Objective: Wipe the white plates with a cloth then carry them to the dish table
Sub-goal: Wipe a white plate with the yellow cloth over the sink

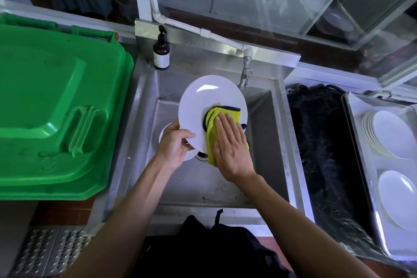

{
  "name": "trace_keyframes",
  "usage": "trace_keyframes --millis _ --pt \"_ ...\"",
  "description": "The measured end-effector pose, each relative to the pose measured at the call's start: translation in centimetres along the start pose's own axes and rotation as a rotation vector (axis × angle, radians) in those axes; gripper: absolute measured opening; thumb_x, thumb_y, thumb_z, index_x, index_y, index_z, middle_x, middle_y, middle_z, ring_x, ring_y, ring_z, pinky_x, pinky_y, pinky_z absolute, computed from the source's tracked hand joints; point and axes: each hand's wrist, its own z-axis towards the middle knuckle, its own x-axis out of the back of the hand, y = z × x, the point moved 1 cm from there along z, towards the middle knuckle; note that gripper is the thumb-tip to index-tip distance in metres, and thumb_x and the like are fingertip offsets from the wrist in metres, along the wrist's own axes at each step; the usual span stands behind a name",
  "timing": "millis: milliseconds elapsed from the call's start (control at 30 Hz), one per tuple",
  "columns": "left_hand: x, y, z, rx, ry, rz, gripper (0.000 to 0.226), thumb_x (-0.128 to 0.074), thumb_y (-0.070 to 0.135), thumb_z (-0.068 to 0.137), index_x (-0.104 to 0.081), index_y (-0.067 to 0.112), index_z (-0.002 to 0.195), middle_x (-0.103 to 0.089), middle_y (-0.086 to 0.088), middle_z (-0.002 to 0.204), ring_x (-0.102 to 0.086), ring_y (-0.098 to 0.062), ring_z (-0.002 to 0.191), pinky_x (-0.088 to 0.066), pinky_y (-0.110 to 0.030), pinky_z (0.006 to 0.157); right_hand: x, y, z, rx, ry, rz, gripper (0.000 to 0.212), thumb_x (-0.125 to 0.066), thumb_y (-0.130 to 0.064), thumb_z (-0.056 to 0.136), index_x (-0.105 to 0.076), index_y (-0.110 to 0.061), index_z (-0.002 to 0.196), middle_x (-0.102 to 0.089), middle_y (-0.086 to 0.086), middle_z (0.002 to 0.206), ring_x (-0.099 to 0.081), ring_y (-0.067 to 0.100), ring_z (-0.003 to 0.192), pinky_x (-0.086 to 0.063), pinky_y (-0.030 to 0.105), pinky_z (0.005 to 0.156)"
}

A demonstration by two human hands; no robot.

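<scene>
White round plate (203,101): held tilted above the stainless steel sink basin (259,142), its far rim just beside the metal tap (244,74).
Left hand (173,144): my fingers curl round the plate's lower left edge, thumb on its face.
Right hand (230,144): my fingers lie straight and flat, pressing the yellow-green cloth with dark trim (214,140) onto the plate's lower right part; cloth overhangs the plate edge.
Second white plate (189,156): lies in the basin under the held one, mostly hidden.
Left edge: green plastic bin lid (56,108) sits against the sink rim.
Right side: black mat (320,142) separates the sink from the metal tray (356,137).
Tray contents: stack of white plates (388,135) and a single white plate (399,198) nearer me.
Back rim: brown pump bottle (161,52).
</scene>
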Motion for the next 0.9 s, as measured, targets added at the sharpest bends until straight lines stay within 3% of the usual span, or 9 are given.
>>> trace_keyframes --millis 167,300,400,600,900 --pt "1.0 0.4 -0.1 0.018 0.015 0.131 0.036 -0.057 0.000 0.059 -0.074 0.015 0.088 -0.069 -0.012 0.095 -0.062 -0.029 0.082 -0.055 -0.036 0.063 -0.2 1.3 0.4 -0.161 -0.055 -0.080 0.059 -0.017 -0.032 0.106 -0.015 -0.006 0.160 -0.010 0.009 0.168 -0.001 0.025 0.156 -0.014 0.053 0.124" --pt "1.4 0.6 -0.3 0.051 -0.002 0.161 0.039 -0.058 0.000 0.058 -0.070 0.008 0.094 -0.068 -0.013 0.095 -0.062 -0.029 0.080 -0.055 -0.038 0.060 0.4 2.3 1.5 -0.197 -0.068 -0.086 0.061 -0.015 -0.035 0.105 -0.011 -0.010 0.161 -0.005 0.005 0.169 0.004 0.022 0.156 -0.008 0.051 0.126" --pt "1.7 0.9 -0.3 0.057 -0.006 0.182 0.041 -0.057 0.001 0.057 -0.068 0.006 0.097 -0.068 -0.013 0.096 -0.062 -0.029 0.080 -0.055 -0.037 0.064 1.0 2.3 2.5 -0.175 -0.039 -0.100 0.061 -0.019 -0.033 0.103 -0.018 -0.009 0.160 -0.011 0.006 0.168 -0.001 0.023 0.156 -0.011 0.051 0.125" --pt "2.5 1.5 -0.7 0.070 -0.082 0.225 0.032 -0.058 0.002 0.061 -0.068 0.005 0.091 -0.068 -0.013 0.091 -0.061 -0.029 0.075 -0.053 -0.034 0.057 1.8 1.7 5.0 -0.093 0.025 -0.102 0.058 -0.024 -0.030 0.104 -0.024 -0.010 0.159 -0.018 0.005 0.167 -0.007 0.025 0.156 -0.014 0.054 0.124" --pt "3.0 2.3 -0.9 0.074 -0.149 0.241 0.034 -0.060 0.002 0.065 -0.076 0.012 0.093 -0.073 -0.016 0.096 -0.069 -0.032 0.080 -0.056 -0.038 0.061 2.6 -0.9 6.8 0.153 0.095 -0.031 0.056 -0.029 -0.025 0.105 -0.028 -0.005 0.157 -0.022 0.009 0.166 -0.012 0.028 0.155 -0.018 0.057 0.121"
